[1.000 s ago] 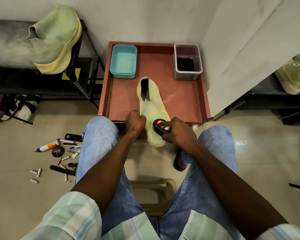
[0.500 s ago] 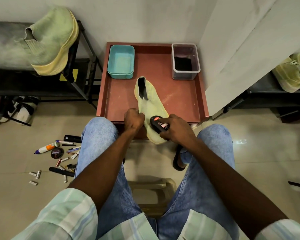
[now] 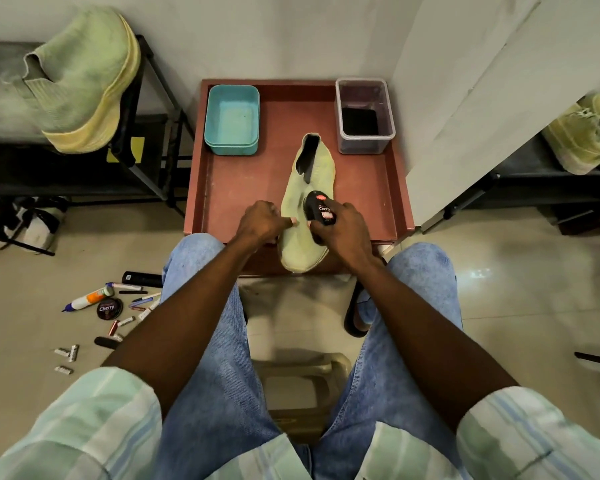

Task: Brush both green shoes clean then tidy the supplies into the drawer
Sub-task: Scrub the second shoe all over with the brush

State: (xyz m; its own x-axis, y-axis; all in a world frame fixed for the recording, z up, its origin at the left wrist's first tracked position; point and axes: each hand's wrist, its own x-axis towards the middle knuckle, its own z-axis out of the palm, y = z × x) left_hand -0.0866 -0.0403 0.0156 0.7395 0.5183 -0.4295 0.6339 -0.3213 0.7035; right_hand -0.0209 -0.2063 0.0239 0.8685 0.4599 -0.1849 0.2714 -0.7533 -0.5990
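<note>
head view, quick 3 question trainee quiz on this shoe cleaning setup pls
1. True or false: the right hand grips the black Cherry shoe brush on the pale green knit shoe.
2. Which container holds something dark: A, the teal plastic tub, or B, the clear plastic box?
3. Fill in: the second green knit shoe rests on the black metal ____.

Key: 1 true. 2 B. 3 rack.
</note>
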